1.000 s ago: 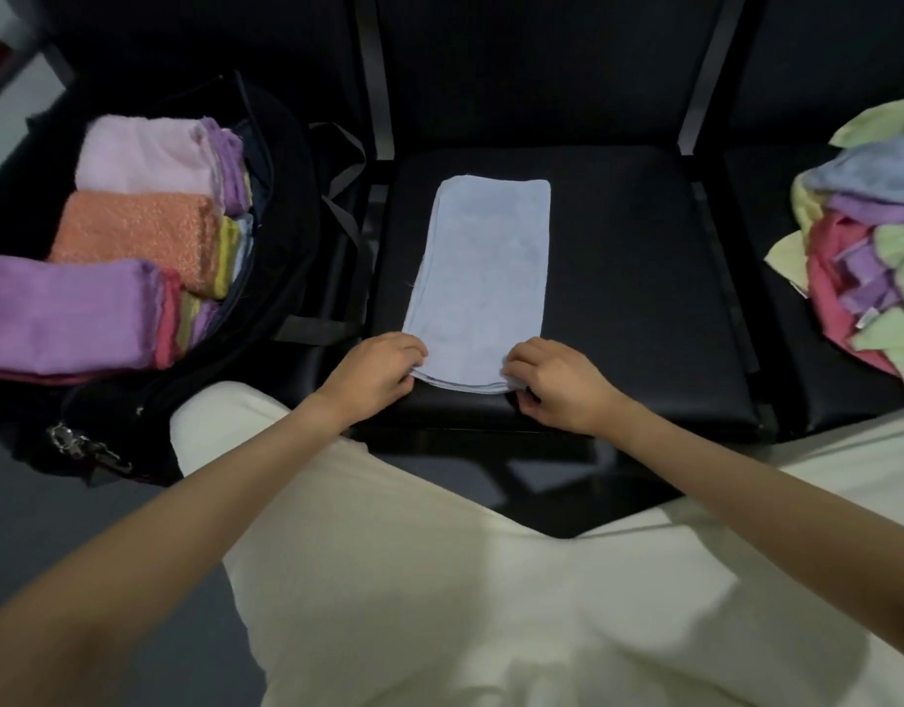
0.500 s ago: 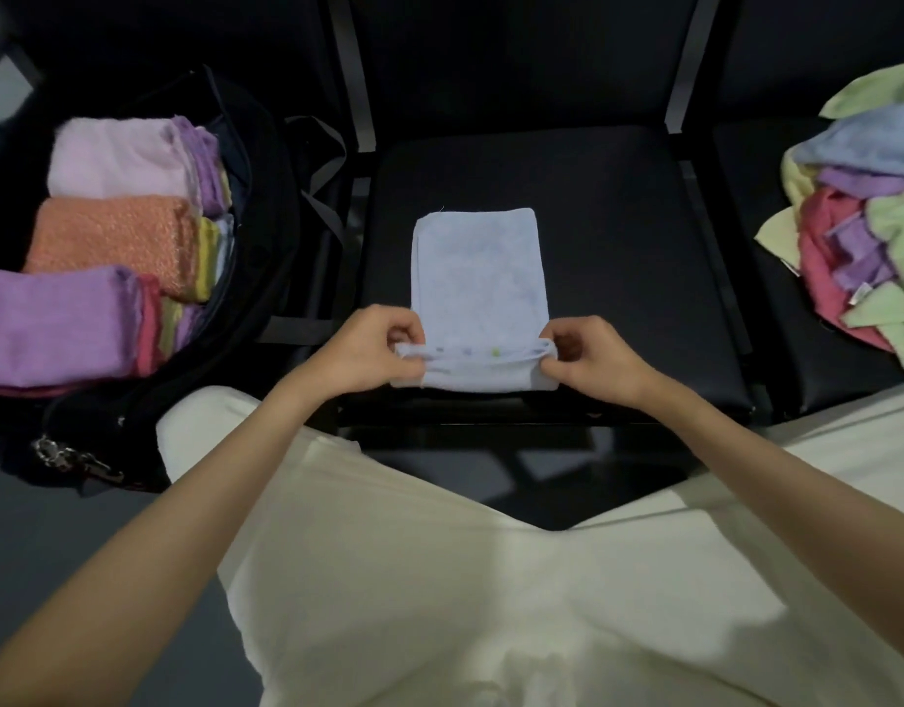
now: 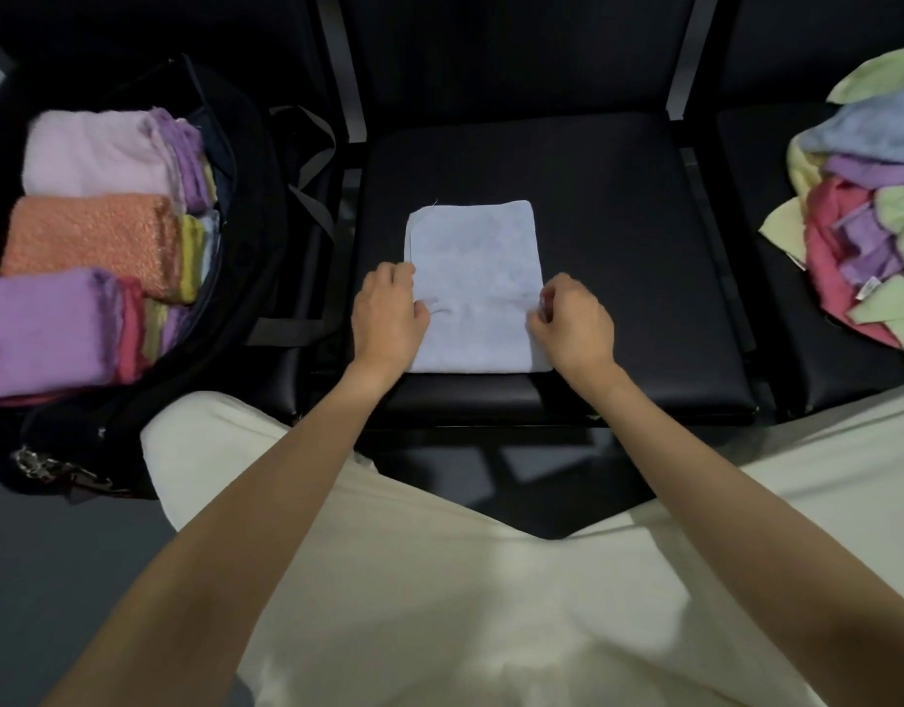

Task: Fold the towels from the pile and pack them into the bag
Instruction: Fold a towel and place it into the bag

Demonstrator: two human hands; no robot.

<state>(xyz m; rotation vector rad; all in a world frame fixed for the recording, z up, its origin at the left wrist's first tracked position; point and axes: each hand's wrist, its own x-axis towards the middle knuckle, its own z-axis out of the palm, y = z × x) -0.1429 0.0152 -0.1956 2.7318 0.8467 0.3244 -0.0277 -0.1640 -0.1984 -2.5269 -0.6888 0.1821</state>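
A pale blue towel [image 3: 473,278] lies folded into a short rectangle on the black seat [image 3: 618,237] in front of me. My left hand [image 3: 389,313] holds the towel's left edge about halfway up, where the cloth wrinkles under the thumb. With curled fingers, my right hand [image 3: 572,318] pinches the right edge at the same height. The open black bag [image 3: 246,206] stands at the left, with rolled pink, orange and purple towels [image 3: 88,237] packed in rows. The pile of loose towels [image 3: 868,216] in green, blue, purple and red lies on the seat at the right.
My knees in cream trousers [image 3: 440,604] fill the lower part of the view. Bag straps [image 3: 312,160] hang between the bag and the middle seat. A metal clip [image 3: 37,464] dangles at the bag's near corner.
The long blue towel was stretched out a second ago. Both hands lifted its near end and carried it away from me, so the towel now lies shorter and doubled over.
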